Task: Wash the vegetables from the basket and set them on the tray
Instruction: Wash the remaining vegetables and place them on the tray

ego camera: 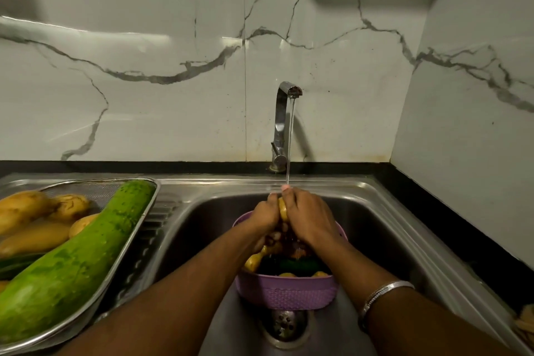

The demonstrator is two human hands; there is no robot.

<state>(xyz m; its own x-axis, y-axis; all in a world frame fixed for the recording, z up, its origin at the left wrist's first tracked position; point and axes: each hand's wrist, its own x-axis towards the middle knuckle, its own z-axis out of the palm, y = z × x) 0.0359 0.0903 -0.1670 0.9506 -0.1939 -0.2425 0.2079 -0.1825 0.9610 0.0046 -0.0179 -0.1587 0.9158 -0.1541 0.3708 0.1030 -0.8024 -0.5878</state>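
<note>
A purple basket [286, 293] stands in the steel sink [375, 228] over the drain, holding yellow and dark green vegetables. Above it, under the running tap [284, 124], my left hand [264, 215] and my right hand [309, 218] press together around a yellow potato [283, 209]; only a strip of it shows between the palms. Water falls onto my fingertips. On the drainboard at the left lies a steel mesh tray [150, 205] with a big green gourd [78, 257] and several wet potatoes [26, 208].
The marble-patterned wall rises behind the tap and along the right. A black counter edge runs along the back and right side of the sink. The sink drain [286, 324] shows below the basket. A silver bangle [381, 295] is on my right wrist.
</note>
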